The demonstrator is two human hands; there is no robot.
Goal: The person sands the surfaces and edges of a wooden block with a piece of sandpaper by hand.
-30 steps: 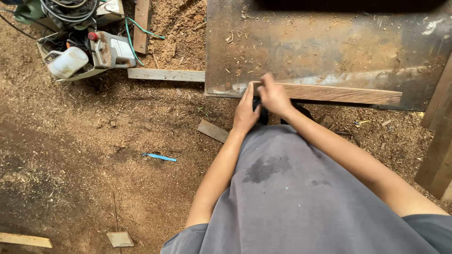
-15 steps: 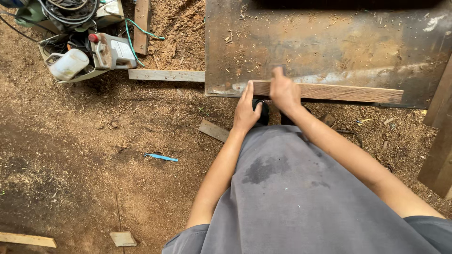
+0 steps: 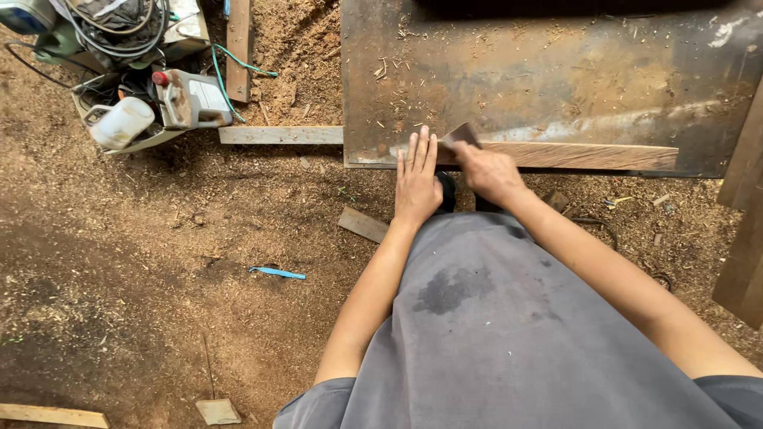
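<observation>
Sawdust is covering pretty much the whole dirt floor (image 3: 159,262), and a big rusty metal table (image 3: 556,71) is taking up the top of the view. One long wooden strip (image 3: 580,156) is lying along the table's near edge, and that's what both hands are working around.

The left hand (image 3: 417,179) is lying flat with fingers spread and straight, not gripping anything, palm pressing down at the table edge just beside the strip's end, probably to steady things. The right hand (image 3: 486,171) is curled tight around a small dark wedge-shaped piece (image 3: 461,135), holding it right at the strip's left end, tipped up at an angle. I can't tell exactly what that piece is.

Counting the rest: one white plastic jug (image 3: 121,123) and one boxy machine with a red cap (image 3: 189,99) are sitting together in the top left corner, with a tangle of cables (image 3: 111,24) above them. Four wood offcuts are lying loose on the floor, one plank (image 3: 280,135) is butting against the table, and one blue stick-like thing (image 3: 278,272) is lying in the dust.
</observation>
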